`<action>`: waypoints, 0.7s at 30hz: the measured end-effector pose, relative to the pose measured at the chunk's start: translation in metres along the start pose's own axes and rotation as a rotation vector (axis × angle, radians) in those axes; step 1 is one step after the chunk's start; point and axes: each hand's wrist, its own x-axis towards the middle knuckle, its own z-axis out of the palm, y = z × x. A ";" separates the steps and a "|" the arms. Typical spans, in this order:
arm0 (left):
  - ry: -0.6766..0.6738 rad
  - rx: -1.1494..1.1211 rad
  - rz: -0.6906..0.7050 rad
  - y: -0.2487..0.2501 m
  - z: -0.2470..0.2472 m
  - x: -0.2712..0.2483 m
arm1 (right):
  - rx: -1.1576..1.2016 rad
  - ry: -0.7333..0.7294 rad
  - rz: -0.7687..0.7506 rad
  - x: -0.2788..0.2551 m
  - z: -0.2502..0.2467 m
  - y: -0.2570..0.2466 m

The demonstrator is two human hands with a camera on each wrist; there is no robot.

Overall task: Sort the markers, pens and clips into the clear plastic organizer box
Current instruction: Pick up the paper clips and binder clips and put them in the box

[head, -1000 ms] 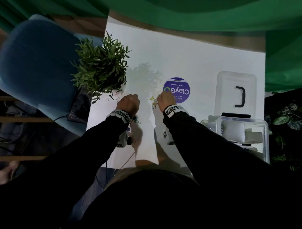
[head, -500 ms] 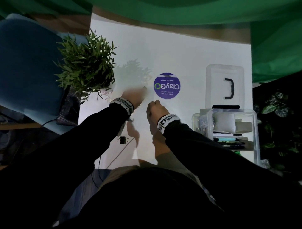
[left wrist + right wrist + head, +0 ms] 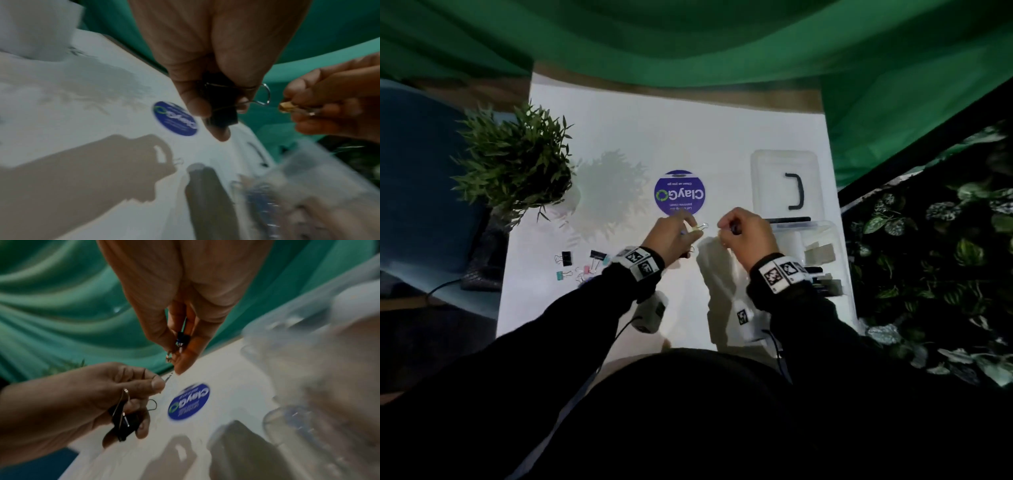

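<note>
Left hand point(image 3: 216, 68), raised above the bench point(image 3: 688, 137), fingers curled round a black binder clip point(image 3: 223, 112); its wire handle point(image 3: 264, 95) points toward the right hand point(image 3: 180, 308). Right hand pinches a small dark clip point(image 3: 182, 339) at the fingertips, long axis roughly along the fingers. Loose binder clips point(image 3: 582, 262) lie on the bench left of the left wrist. Clear organizer box point(image 3: 837, 240) stands at the right edge, its lid point(image 3: 784, 181) flat behind it.

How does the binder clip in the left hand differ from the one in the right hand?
The left hand grips a large black binder clip; the right hand pinches a much smaller dark clip. The large clip's wire handle sticks out past the fingers; the small one is mostly hidden. Both are held above the table.
</note>
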 end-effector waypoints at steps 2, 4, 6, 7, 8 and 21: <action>-0.050 -0.017 0.097 0.036 0.028 -0.006 | 0.017 0.112 0.004 -0.011 -0.041 0.014; -0.084 0.001 0.186 0.068 0.055 -0.005 | -0.025 0.216 0.015 -0.019 -0.076 0.031; -0.086 0.044 0.250 0.098 0.082 0.002 | -0.066 0.310 0.032 -0.023 -0.104 0.049; -0.085 0.053 0.273 0.113 0.095 0.005 | -0.104 0.345 0.039 -0.025 -0.115 0.057; -0.082 0.062 0.290 0.126 0.109 0.008 | -0.139 0.375 0.056 -0.026 -0.125 0.064; -0.149 0.518 0.369 0.133 0.182 0.024 | -0.309 0.246 0.125 -0.032 -0.157 0.092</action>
